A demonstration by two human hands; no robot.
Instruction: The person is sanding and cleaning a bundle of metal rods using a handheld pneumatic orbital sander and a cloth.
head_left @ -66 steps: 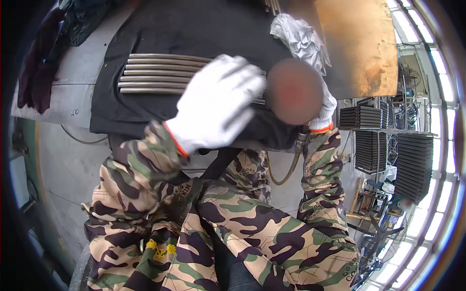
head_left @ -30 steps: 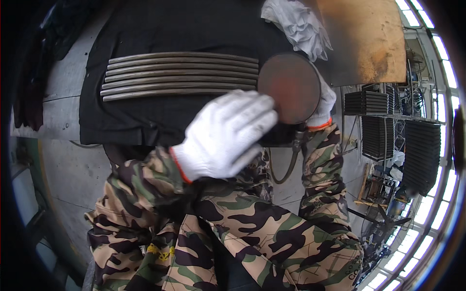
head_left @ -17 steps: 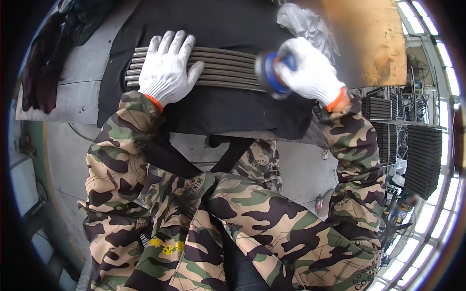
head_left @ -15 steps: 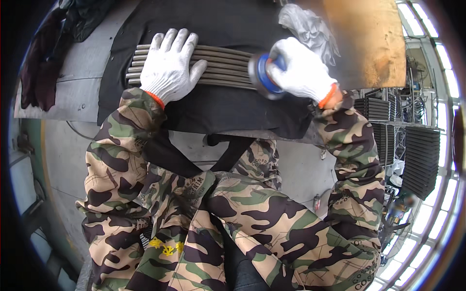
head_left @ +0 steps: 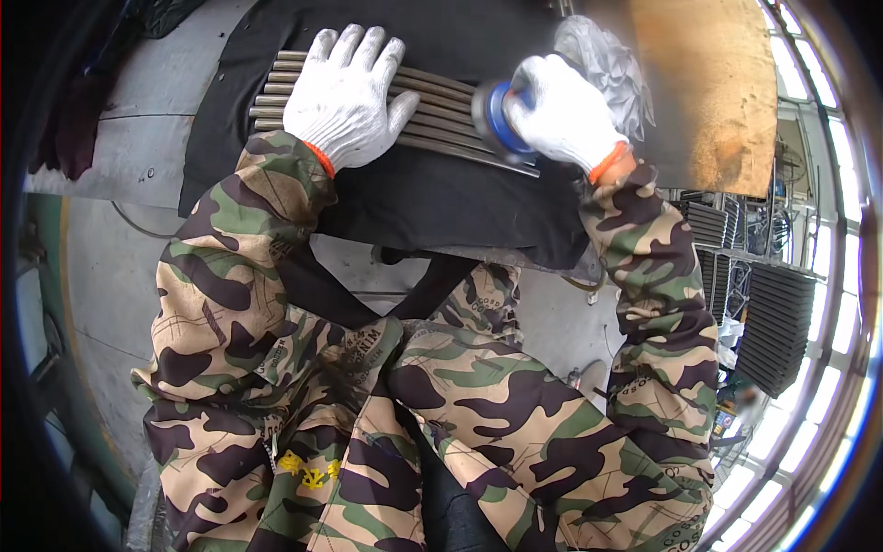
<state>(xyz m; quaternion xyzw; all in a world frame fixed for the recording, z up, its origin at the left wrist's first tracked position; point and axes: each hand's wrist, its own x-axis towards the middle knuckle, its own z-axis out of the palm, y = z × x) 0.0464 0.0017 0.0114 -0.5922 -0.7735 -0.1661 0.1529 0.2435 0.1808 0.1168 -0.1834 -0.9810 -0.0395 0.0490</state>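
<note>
A row of several slim grey metal rods point(head_left: 443, 109) lies side by side on a black cloth point(head_left: 414, 198). My left hand point(head_left: 345, 99), in a white knit glove with an orange cuff, lies flat across the rods near their left ends, fingers spread. My gloved right hand point(head_left: 570, 109) is closed round a round blue-and-grey disc-shaped thing point(head_left: 501, 120), at the rods' right ends. Motion blurs its grey edge, and its exact kind cannot be made out. The disc covers most of the rods' right ends; the nearest rod's tip shows below it.
A crumpled whitish plastic bag point(head_left: 602, 69) lies just beyond my right hand. Right of it is a brown, stained board point(head_left: 708, 101). Dark cloth point(head_left: 69, 129) hangs at the table's left. Racks of stacked dark bars point(head_left: 777, 317) stand on the right.
The whole view has shifted slightly, with the table higher in the picture. The blue disc sits a little further back from the rods' right tips, and the nearest rod's tip is exposed.
</note>
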